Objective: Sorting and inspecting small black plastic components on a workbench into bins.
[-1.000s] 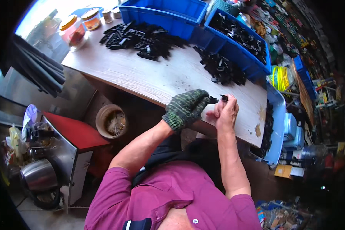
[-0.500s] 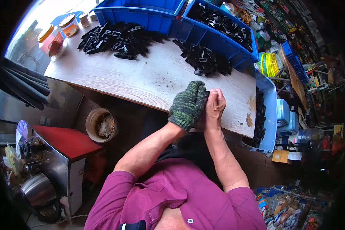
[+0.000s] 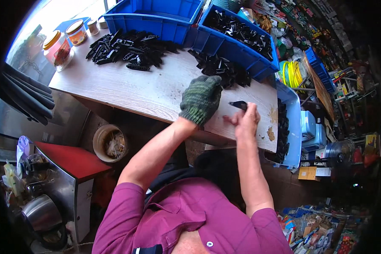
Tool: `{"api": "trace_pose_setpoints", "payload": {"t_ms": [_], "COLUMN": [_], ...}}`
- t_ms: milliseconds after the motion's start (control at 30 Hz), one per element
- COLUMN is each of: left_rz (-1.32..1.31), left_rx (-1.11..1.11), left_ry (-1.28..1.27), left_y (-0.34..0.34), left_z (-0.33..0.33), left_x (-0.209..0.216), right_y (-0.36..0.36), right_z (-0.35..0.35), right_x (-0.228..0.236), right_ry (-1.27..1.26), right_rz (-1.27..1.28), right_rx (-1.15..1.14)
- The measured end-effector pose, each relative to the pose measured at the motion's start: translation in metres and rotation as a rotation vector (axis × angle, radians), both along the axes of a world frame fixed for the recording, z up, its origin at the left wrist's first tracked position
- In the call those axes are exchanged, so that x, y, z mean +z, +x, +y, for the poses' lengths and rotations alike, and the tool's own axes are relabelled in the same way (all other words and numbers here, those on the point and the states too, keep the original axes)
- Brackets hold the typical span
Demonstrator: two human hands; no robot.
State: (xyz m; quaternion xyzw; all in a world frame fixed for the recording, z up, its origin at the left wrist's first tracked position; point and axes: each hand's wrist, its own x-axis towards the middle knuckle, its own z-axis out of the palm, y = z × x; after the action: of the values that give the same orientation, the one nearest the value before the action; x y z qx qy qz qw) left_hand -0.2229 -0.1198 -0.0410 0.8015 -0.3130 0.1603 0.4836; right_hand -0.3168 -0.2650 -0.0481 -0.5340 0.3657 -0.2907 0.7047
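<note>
My left hand (image 3: 201,99), in a dark green knitted glove, is over the table at the near edge of a small heap of black plastic parts (image 3: 226,71). Its fingers curl down and away, so whatever they hold is hidden. My bare right hand (image 3: 246,122), slightly blurred, grips a short black plastic part (image 3: 238,104) between thumb and fingers above the right side of the table (image 3: 156,86). The part's dark tip points left, toward the glove. A gap separates the two hands.
A larger heap of long black parts (image 3: 125,50) lies at the back left. Behind stand a blue crate (image 3: 152,23) and another blue crate (image 3: 237,51) full of black parts. A light blue bin (image 3: 295,127) is beyond the right edge; a bucket (image 3: 98,144) stands below left.
My hands were together and have parted. The left has moved slightly up toward the small heap; the right has moved right and down, with the black part now showing in it.
</note>
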Motion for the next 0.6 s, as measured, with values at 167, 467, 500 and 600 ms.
{"api": "trace_pose_setpoints", "payload": {"t_ms": [167, 467, 500, 600], "left_rz": [-0.236, -0.213, -0.188, -0.105], "left_rx": [-0.011, -0.008, -0.007, -0.044], "left_ry": [0.266, 0.374, 0.342, 0.177], "left_y": [0.029, 0.023, 0.024, 0.024], "left_z": [-0.032, -0.037, -0.037, -0.026], "left_x": [-0.011, -0.016, -0.016, -0.009], "right_y": [-0.010, -0.017, -0.012, 0.001], "right_z": [-0.076, -0.075, -0.062, -0.021], "right_x": [0.016, 0.006, 0.004, 0.013], "right_ry": [0.104, 0.056, 0.027, 0.005], "right_rz": [0.016, 0.058, 0.066, 0.113], "right_rx": [-0.332, -0.187, -0.096, 0.107]}}
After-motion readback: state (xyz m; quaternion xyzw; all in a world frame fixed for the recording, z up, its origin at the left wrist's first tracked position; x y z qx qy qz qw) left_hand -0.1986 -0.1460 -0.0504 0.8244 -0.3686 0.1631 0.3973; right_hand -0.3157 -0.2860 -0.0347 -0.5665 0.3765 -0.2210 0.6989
